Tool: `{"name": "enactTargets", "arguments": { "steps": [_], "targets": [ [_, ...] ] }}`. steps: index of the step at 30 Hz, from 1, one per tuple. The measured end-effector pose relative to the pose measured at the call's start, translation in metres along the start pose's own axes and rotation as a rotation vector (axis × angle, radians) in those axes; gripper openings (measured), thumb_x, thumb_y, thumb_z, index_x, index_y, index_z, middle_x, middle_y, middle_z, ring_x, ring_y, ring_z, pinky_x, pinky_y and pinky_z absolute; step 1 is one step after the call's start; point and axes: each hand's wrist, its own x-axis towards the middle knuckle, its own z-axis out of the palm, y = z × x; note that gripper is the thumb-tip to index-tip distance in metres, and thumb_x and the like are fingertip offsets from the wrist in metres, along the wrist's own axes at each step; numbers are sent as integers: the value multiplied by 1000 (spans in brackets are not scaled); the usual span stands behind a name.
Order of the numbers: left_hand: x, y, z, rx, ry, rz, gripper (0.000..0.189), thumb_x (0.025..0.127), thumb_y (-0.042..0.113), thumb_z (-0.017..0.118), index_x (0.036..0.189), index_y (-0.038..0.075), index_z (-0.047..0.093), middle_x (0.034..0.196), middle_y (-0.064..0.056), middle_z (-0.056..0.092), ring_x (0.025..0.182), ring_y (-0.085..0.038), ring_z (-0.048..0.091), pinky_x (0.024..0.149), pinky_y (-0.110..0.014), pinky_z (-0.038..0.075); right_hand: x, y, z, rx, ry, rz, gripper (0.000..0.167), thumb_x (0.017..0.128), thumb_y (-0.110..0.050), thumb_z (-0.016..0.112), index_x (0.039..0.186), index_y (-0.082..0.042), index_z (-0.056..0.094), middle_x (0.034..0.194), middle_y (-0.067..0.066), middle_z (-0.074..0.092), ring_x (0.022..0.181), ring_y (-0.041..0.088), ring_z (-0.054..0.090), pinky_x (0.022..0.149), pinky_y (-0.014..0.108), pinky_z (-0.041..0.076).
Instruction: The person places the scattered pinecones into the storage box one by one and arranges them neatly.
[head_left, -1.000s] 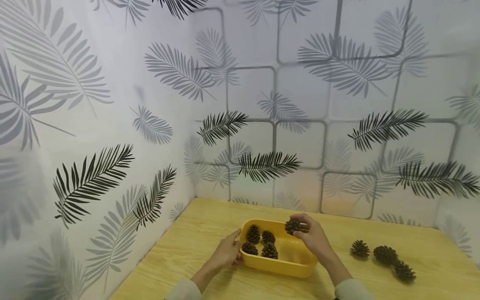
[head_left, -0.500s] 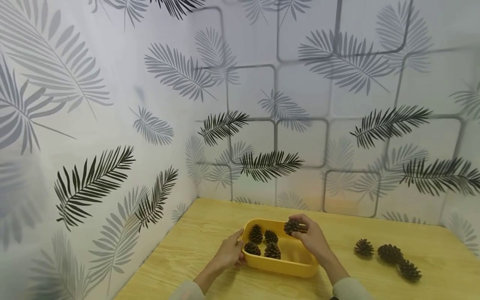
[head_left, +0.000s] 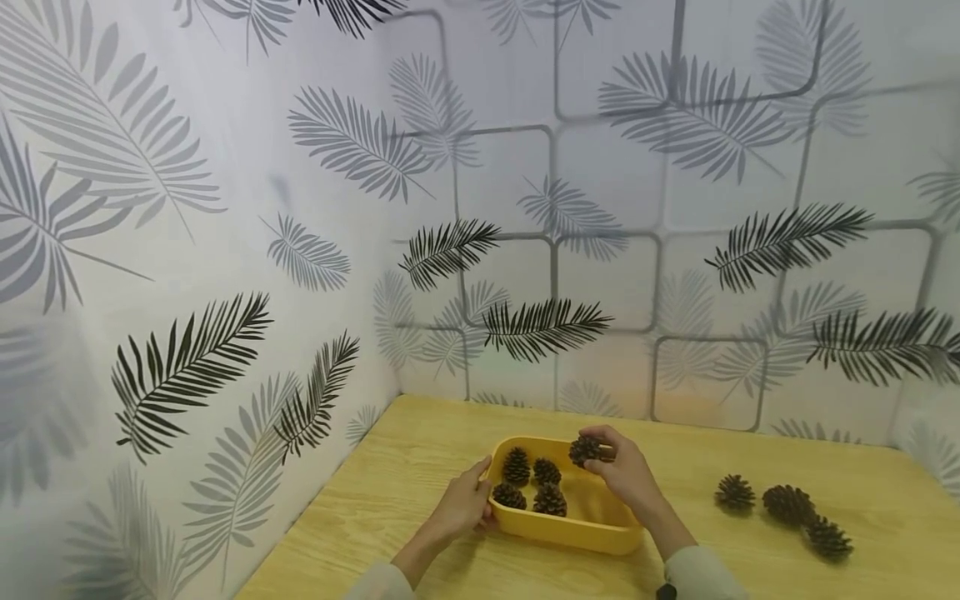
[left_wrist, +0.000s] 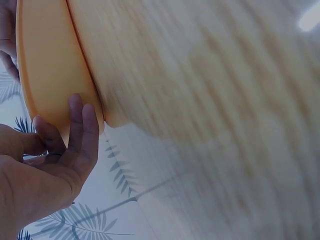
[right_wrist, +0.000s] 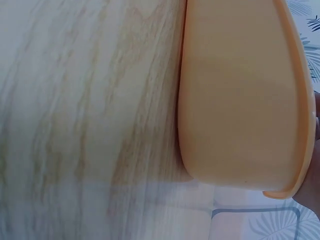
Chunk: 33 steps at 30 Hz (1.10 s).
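Observation:
A yellow plastic tub [head_left: 562, 530] stands on the table with several brown pine cones in its left half, one of them a pine cone [head_left: 551, 500] near the front wall. My left hand [head_left: 461, 502] grips the tub's left end, thumb at the rim; in the left wrist view the fingers [left_wrist: 90, 131] lie against its outer wall. Over the tub's back right part, my right hand [head_left: 626, 475] holds another pine cone [head_left: 584, 451] between thumb and fingers. In the right wrist view the tub wall [right_wrist: 240, 95] hides most of that hand, and the cone is out of sight.
On the table [head_left: 390, 467] right of the tub lie three more pine cones: a single cone [head_left: 735, 494], a larger cone [head_left: 788, 505] and a cone [head_left: 828, 538] close against it. Leaf-patterned white walls [head_left: 525, 275] rise behind and to the left.
The head view has turned slightly left, so the table, tub and loose cones appear a little farther right. Both hands keep their holds, the right one still with its pine cone over the tub.

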Motion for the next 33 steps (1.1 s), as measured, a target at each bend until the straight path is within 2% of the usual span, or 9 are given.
{"name": "enactTargets", "arguments": {
  "steps": [6, 14, 20, 27, 33],
  "targets": [
    [1, 0, 4, 4, 2, 11, 51, 113, 7, 40, 162, -3, 29, 72, -23, 62, 63, -34, 71, 52, -39, 59, 1, 6, -2, -13, -13, 3, 48, 98, 5, 66, 144, -4, 58, 151, 29, 48, 134, 54, 49, 101, 58, 54],
    [2, -2, 4, 16, -4, 1, 51, 112, 6, 39, 162, -2, 29, 72, -24, 62, 62, -34, 71, 53, -42, 60, 2, 14, 1, -27, -25, 11, 47, 97, 5, 67, 143, -5, 60, 150, 27, 51, 133, 51, 52, 99, 56, 55],
    [3, -2, 1, 30, -6, -9, 51, 113, 7, 39, 162, -1, 29, 72, -20, 61, 63, -32, 72, 54, -41, 61, 5, 14, 5, -30, -61, -13, 44, 95, 6, 69, 138, -2, 62, 143, 28, 56, 126, 50, 58, 94, 52, 59],
    [4, -1, 2, 44, -16, -7, 52, 112, 6, 40, 162, -3, 28, 70, -20, 61, 62, -31, 72, 53, -40, 60, 5, 14, 5, -125, -68, -17, 41, 91, 5, 75, 131, -1, 66, 133, 29, 63, 112, 46, 66, 91, 54, 58],
    [4, 0, 2, 54, -19, -2, 51, 112, 5, 39, 162, -4, 28, 71, -21, 61, 63, -32, 72, 54, -41, 61, 7, 15, 8, -230, -69, -9, 40, 89, 1, 78, 128, -4, 70, 131, 23, 67, 109, 43, 68, 91, 54, 58]
  ]
}}
